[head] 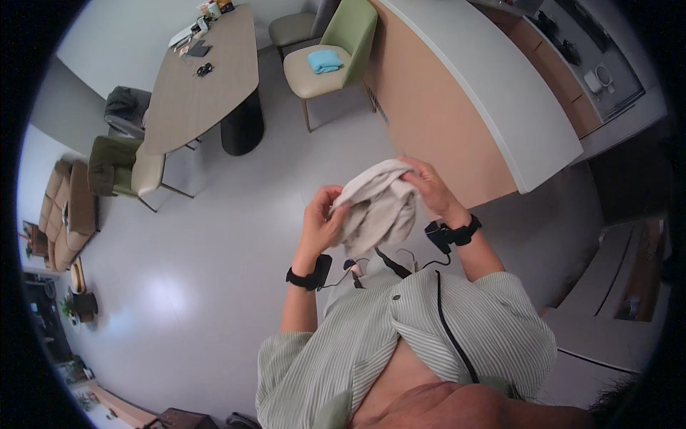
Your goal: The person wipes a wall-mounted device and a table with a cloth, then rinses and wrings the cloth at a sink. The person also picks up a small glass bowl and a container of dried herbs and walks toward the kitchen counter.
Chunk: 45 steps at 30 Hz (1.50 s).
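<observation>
A crumpled off-white cloth (pixel 378 212) hangs in the air in front of my body, bunched and folded over itself, with greyish patches on its lower part. My left hand (pixel 323 220) pinches its left edge between thumb and fingers. At the upper right edge, my right hand (pixel 429 185) grips the same cloth, and some of its fingers are hidden behind the fabric. Both wrists wear black straps with small devices and thin cables.
A counter (pixel 482 80) with a pale top stands close on the right. Ahead, a green-backed chair (pixel 316 75) holds a folded light-blue cloth (pixel 325 61). A wooden table (pixel 214 91) stands ahead to the left, near another green chair (pixel 147 170). A brown sofa (pixel 69 209) is far left.
</observation>
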Each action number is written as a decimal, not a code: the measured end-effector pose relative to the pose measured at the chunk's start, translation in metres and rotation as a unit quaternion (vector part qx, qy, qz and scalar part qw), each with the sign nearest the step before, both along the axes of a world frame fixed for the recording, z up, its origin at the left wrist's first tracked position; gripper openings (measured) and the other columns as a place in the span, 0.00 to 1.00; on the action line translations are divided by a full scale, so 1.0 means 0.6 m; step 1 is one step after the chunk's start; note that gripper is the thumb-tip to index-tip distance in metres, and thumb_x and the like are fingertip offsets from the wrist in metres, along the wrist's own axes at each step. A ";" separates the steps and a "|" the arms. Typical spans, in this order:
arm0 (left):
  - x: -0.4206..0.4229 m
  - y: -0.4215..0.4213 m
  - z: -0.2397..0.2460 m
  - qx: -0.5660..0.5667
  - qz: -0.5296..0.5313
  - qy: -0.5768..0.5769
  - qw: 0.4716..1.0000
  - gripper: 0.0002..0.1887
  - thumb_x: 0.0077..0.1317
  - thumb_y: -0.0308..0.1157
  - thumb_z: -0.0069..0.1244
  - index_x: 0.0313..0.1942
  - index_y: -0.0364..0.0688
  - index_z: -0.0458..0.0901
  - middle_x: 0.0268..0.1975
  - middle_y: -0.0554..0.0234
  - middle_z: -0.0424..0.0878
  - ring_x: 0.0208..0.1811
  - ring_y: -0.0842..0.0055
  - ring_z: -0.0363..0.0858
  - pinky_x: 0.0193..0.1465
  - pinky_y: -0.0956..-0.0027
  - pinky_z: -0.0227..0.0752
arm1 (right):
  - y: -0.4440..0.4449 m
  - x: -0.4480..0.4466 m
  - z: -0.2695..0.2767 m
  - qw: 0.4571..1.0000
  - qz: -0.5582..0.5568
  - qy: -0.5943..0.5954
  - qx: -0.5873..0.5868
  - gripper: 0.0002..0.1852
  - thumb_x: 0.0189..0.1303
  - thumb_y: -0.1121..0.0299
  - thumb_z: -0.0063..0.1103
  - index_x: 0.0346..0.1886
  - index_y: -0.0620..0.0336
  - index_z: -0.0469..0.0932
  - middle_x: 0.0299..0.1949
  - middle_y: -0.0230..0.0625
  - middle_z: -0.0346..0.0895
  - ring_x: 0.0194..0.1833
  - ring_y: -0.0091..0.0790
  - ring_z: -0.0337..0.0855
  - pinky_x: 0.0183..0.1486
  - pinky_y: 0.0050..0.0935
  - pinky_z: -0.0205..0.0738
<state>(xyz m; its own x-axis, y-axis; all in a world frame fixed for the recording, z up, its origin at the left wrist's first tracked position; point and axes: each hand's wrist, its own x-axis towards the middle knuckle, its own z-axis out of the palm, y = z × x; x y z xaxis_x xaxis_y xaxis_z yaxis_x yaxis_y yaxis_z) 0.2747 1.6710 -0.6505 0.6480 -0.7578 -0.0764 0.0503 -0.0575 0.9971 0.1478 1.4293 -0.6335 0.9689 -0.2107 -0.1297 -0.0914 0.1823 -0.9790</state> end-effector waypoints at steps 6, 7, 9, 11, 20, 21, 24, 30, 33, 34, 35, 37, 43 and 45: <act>0.032 0.009 -0.049 -0.013 -0.018 -0.043 0.999 0.07 0.78 0.31 0.51 0.47 0.39 0.73 0.39 0.72 0.76 0.42 0.84 0.72 0.47 0.77 0.68 | 0.011 -0.030 -0.056 0.992 -0.063 0.020 -0.108 0.18 0.72 0.78 0.48 0.62 0.66 0.78 0.54 0.33 0.83 0.56 0.22 0.79 0.62 0.27 0.73; 0.038 0.012 -0.052 0.001 -0.015 -0.050 0.999 0.07 0.79 0.32 0.51 0.47 0.39 0.73 0.39 0.71 0.75 0.42 0.84 0.71 0.47 0.77 0.68 | 0.011 -0.025 -0.067 0.991 -0.055 -0.017 -0.118 0.18 0.72 0.78 0.48 0.62 0.66 0.78 0.54 0.34 0.83 0.56 0.22 0.79 0.61 0.27 0.73; 0.047 0.015 -0.054 0.020 0.002 -0.074 0.997 0.07 0.80 0.33 0.50 0.47 0.39 0.73 0.38 0.70 0.75 0.41 0.83 0.71 0.46 0.76 0.68 | 0.006 -0.010 -0.087 0.984 -0.055 0.018 -0.168 0.16 0.70 0.78 0.51 0.57 0.67 0.80 0.47 0.35 0.85 0.50 0.23 0.81 0.55 0.29 0.76; 0.058 0.014 -0.051 0.023 0.025 -0.101 0.994 0.08 0.80 0.33 0.49 0.47 0.39 0.72 0.38 0.67 0.75 0.41 0.83 0.70 0.46 0.76 0.68 | -0.005 0.011 -0.100 0.985 -0.037 0.029 -0.167 0.14 0.69 0.78 0.52 0.55 0.68 0.81 0.42 0.34 0.85 0.45 0.24 0.81 0.51 0.29 0.77; 0.062 0.012 0.071 0.084 0.124 -0.173 0.973 0.12 0.70 0.34 0.64 0.41 0.37 0.78 0.32 0.66 0.80 0.35 0.84 0.73 0.40 0.74 0.71 | -0.054 0.103 -0.010 0.967 -0.007 -0.131 -0.219 0.03 0.67 0.81 0.57 0.41 0.65 0.79 0.33 0.26 0.78 0.39 0.19 0.75 0.43 0.24 0.73; 0.058 0.020 0.092 0.095 0.124 -0.167 0.973 0.14 0.68 0.34 0.67 0.40 0.37 0.79 0.32 0.65 0.81 0.35 0.84 0.73 0.40 0.74 0.71 | -0.053 0.111 0.011 0.966 0.008 -0.105 -0.236 0.03 0.67 0.80 0.57 0.41 0.65 0.79 0.33 0.26 0.78 0.39 0.18 0.75 0.43 0.24 0.72; 0.051 0.060 0.155 0.127 0.127 -0.244 0.953 0.18 0.56 0.33 0.75 0.39 0.35 0.83 0.32 0.65 0.82 0.33 0.81 0.74 0.38 0.72 0.72 | -0.045 0.125 0.077 0.950 0.056 -0.079 -0.297 0.04 0.64 0.80 0.61 0.40 0.64 0.80 0.33 0.27 0.79 0.38 0.18 0.76 0.41 0.24 0.72; 0.072 0.134 0.241 0.145 0.164 -0.305 0.927 0.07 0.60 0.20 0.62 0.39 0.35 0.86 0.32 0.62 0.82 0.34 0.74 0.79 0.40 0.73 0.73 | 0.009 0.148 0.197 0.951 0.050 -0.101 -0.289 0.10 0.58 0.78 0.65 0.45 0.63 0.84 0.38 0.38 0.87 0.40 0.29 0.86 0.47 0.29 0.79; 0.079 0.188 0.273 0.115 0.178 -0.269 0.940 0.07 0.61 0.18 0.57 0.40 0.35 0.86 0.33 0.62 0.84 0.36 0.79 0.80 0.42 0.75 0.73 | 0.052 0.154 0.250 0.949 0.050 -0.099 -0.295 0.14 0.57 0.80 0.66 0.47 0.62 0.85 0.41 0.35 0.88 0.44 0.26 0.86 0.51 0.28 0.79; 0.083 0.216 0.289 0.104 0.169 -0.242 0.950 0.07 0.62 0.19 0.56 0.40 0.34 0.85 0.34 0.63 0.85 0.37 0.81 0.80 0.42 0.75 0.74 | 0.067 0.156 0.269 0.953 0.083 -0.101 -0.274 0.13 0.59 0.83 0.63 0.47 0.63 0.84 0.43 0.27 0.85 0.45 0.20 0.82 0.50 0.24 0.77; 0.085 0.247 0.305 0.073 0.161 -0.236 0.956 0.07 0.62 0.19 0.56 0.41 0.34 0.85 0.34 0.64 0.86 0.38 0.83 0.80 0.43 0.76 0.74 | 0.082 0.160 0.289 0.959 0.102 -0.073 -0.253 0.13 0.59 0.84 0.63 0.48 0.63 0.84 0.42 0.26 0.85 0.45 0.20 0.82 0.50 0.23 0.77; 0.107 0.281 0.339 0.088 0.141 -0.171 0.971 0.07 0.64 0.20 0.56 0.42 0.34 0.85 0.36 0.67 0.87 0.39 0.85 0.80 0.44 0.76 0.74 | 0.110 0.172 0.334 0.964 0.151 -0.060 -0.212 0.14 0.60 0.84 0.62 0.49 0.62 0.85 0.42 0.26 0.85 0.44 0.18 0.81 0.50 0.23 0.77; 0.158 0.427 0.449 0.059 0.098 -0.137 0.984 0.06 0.70 0.27 0.60 0.44 0.35 0.86 0.36 0.73 0.85 0.39 0.88 0.77 0.45 0.78 0.72 | 0.229 0.206 0.475 0.971 0.127 -0.025 -0.199 0.09 0.63 0.72 0.74 0.46 0.60 0.86 0.40 0.25 0.85 0.43 0.18 0.81 0.48 0.20 0.76; 0.165 0.488 0.494 0.081 0.089 -0.127 0.985 0.08 0.71 0.30 0.61 0.44 0.36 0.86 0.36 0.74 0.84 0.38 0.88 0.76 0.44 0.77 0.72 | 0.284 0.210 0.530 0.979 0.124 0.003 -0.159 0.09 0.64 0.71 0.74 0.45 0.60 0.86 0.40 0.26 0.85 0.42 0.18 0.81 0.48 0.20 0.76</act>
